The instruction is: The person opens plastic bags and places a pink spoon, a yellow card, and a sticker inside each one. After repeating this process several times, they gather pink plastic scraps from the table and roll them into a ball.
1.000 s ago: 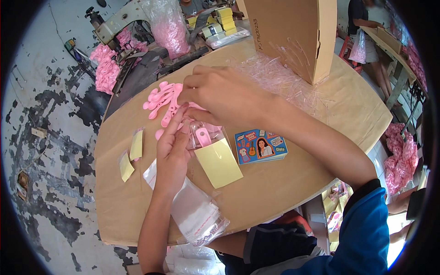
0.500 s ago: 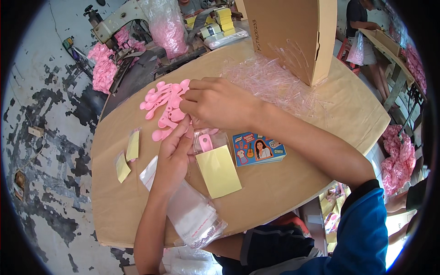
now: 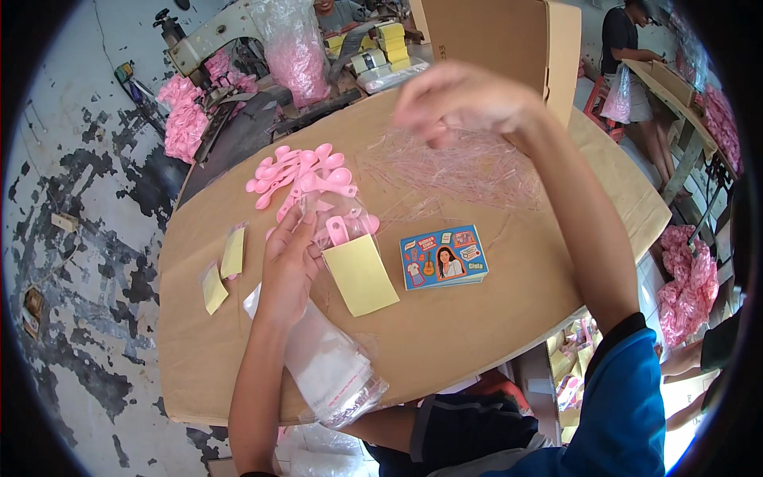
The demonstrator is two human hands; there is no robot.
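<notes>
A: Hands?
B: I read them apart; left hand (image 3: 291, 253) pinches the bag (image 3: 346, 208), over the table (image 3: 445, 338); right hand (image 3: 470, 99) hovers blurred, contents unclear.
A: Progress?
B: I judge the bag filled with spoon (image 3: 337, 230) and yellow card (image 3: 360, 276); closure unclear; loose spoons (image 3: 307, 161), blue stack (image 3: 443, 257) and empty bags (image 3: 330, 362) remain.

Clear bag (image 3: 347, 210) with yellow card (image 3: 362, 277)

The blue sleeve (image 3: 624, 417) is black-cuffed, the shorts (image 3: 477, 427) dark.
</notes>
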